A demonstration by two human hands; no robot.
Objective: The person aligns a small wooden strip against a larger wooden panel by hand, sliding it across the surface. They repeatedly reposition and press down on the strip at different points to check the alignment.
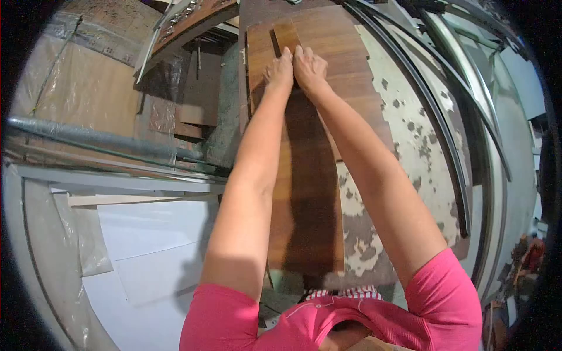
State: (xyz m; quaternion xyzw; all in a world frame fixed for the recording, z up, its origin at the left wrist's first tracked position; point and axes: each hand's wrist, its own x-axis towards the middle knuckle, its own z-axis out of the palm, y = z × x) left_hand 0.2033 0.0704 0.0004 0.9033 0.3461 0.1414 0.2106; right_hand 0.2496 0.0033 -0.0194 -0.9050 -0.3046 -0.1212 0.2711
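Brown wood-grain sheets (316, 222) lie lengthwise on a worn table surface (366, 245) with pale, patchy finish. Toward the far end, my left hand (280, 70) and my right hand (310, 67) are side by side, fingers bent, thumbs close together. Both press on a narrow wood-grain strip (286, 34) that lies on the sheets. A dark gap shows along the strip's left side. The fingertips partly hide what lies under them, and the arms' shadow covers the middle of the sheets.
Long dark and metallic rails (436, 111) run along the table's right side. Plastic-wrapped boards (88, 88) stand at the upper left, with a grey pipe (88, 136) below. White panels (155, 245) in a frame lie at the lower left. A shelf edge (184, 35) sits at the top.
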